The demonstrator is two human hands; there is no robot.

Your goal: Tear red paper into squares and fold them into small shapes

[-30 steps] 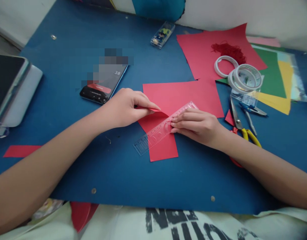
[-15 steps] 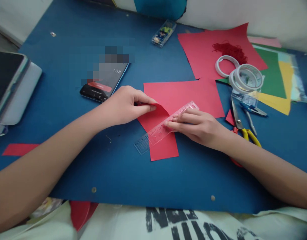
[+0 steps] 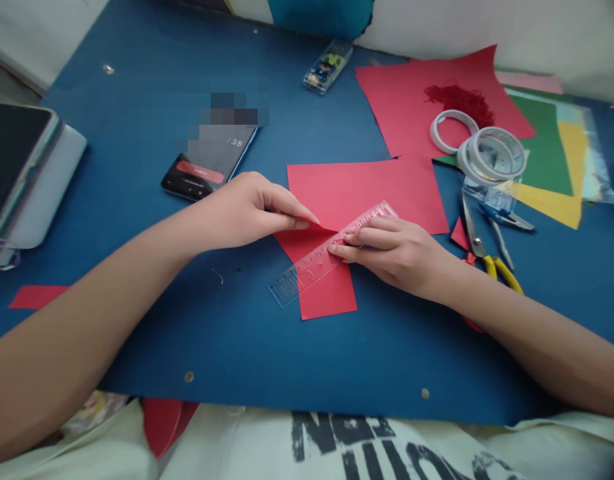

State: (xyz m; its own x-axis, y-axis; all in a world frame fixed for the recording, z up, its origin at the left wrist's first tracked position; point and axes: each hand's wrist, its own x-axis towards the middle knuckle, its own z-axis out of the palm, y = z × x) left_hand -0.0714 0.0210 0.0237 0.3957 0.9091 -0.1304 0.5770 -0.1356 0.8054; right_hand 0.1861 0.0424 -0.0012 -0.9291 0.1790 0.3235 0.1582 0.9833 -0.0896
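A small red paper sheet (image 3: 327,290) lies on the blue mat (image 3: 237,320), with a clear plastic ruler (image 3: 314,267) laid slantwise across it. My left hand (image 3: 247,210) pinches the sheet's upper left corner, fingers closed on the paper and pressing it toward the ruler's edge. Resting on the ruler, my right hand (image 3: 391,250) holds it down with flat, extended fingers. A larger red sheet (image 3: 367,190) lies just behind both hands.
A phone (image 3: 209,167) lies behind my left hand, a tablet (image 3: 17,167) at far left. To the right are tape rolls (image 3: 491,153), scissors with yellow handles (image 3: 487,257), red thread (image 3: 459,100), green and yellow papers (image 3: 551,153). A clear small case (image 3: 327,65) sits at the back.
The lifted corner of the red sheet, curled up half a second ago, is now pressed flatter under my left fingers. My right hand stays on the ruler.
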